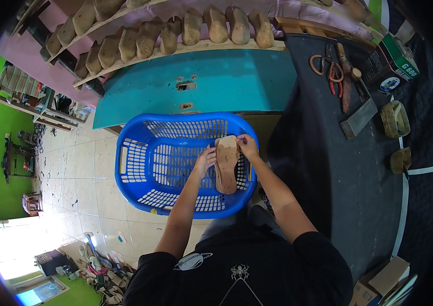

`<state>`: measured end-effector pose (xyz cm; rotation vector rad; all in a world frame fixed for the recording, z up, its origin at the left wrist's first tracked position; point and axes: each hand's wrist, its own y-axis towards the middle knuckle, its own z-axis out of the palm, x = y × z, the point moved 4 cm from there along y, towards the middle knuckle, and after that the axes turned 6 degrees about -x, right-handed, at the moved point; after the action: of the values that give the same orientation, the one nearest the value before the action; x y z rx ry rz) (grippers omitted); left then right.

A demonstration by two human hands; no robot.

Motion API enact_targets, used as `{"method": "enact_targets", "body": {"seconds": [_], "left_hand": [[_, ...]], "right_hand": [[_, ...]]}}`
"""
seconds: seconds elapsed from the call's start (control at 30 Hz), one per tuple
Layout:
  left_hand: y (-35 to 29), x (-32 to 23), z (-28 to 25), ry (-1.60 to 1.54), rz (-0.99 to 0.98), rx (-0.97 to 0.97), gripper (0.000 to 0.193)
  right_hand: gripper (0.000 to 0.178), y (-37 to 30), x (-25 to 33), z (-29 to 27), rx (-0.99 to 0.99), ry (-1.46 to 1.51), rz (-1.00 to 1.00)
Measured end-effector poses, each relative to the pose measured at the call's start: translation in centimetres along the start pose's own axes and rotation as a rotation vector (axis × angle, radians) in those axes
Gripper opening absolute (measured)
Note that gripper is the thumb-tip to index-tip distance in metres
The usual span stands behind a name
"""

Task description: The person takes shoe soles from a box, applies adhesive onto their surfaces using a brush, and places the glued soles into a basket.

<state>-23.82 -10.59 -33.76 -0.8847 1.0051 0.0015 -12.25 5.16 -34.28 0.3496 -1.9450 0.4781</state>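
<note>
A stack of brown, sole-shaped insoles (226, 168) is over the right part of a blue plastic laundry basket (186, 118). Its wide end points away from me, and the top piece has a paler patch there. Against the stack's left edge, my left hand (206, 159) has its fingers closed on the side. My right hand (247, 147) pinches the far right corner between thumb and fingers. Several layers show along the left side. Whether the stack rests on the basket's bottom or is held above it, I cannot tell.
Beyond the basket is a turquoise tabletop (232, 76). Wooden shoe lasts (191, 28) line shelves behind it. On the dark-covered table (323, 153) at right lie pliers (335, 76), a hammer (358, 81), a grey block (359, 118) and a green tin (392, 64). Footwear (109, 278) is piled at lower left.
</note>
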Motion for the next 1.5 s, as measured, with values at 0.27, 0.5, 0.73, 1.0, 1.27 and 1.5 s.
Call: {"method": "enact_targets", "body": {"seconds": [0.27, 0.5, 0.73, 1.0, 1.27, 1.5], "left_hand": [[2.5, 0.4, 0.2, 0.138, 0.005, -0.065, 0.059], [2.3, -0.8, 0.8, 0.161, 0.137, -0.296, 0.052], [0.5, -1.5, 1.0, 0.218, 0.199, -0.18, 0.057], [-7.1, -9.4, 9.8, 0.393, 0.673, 0.037, 0.029], [-21.2, -16.7, 24.6, 0.569, 1.172, 0.383, 0.023], [-30.1, -12.8, 37.4, 0.569, 1.221, 0.866, 0.024]], "right_hand": [[0.026, 0.3, -0.8, 1.2, -0.142, -0.214, 0.087], [0.028, -0.6, -1.4, -0.4, -0.104, -0.033, 0.087], [0.026, -4.6, 1.3, -1.4, -0.059, 0.157, 0.222], [0.02, -10.8, 9.6, -9.2, -0.216, 0.329, -0.063], [0.018, -22.1, 20.9, -24.5, -0.661, 0.059, -0.415], [0.018, -33.4, 20.3, -34.7, -1.101, -0.06, -0.379]]}}
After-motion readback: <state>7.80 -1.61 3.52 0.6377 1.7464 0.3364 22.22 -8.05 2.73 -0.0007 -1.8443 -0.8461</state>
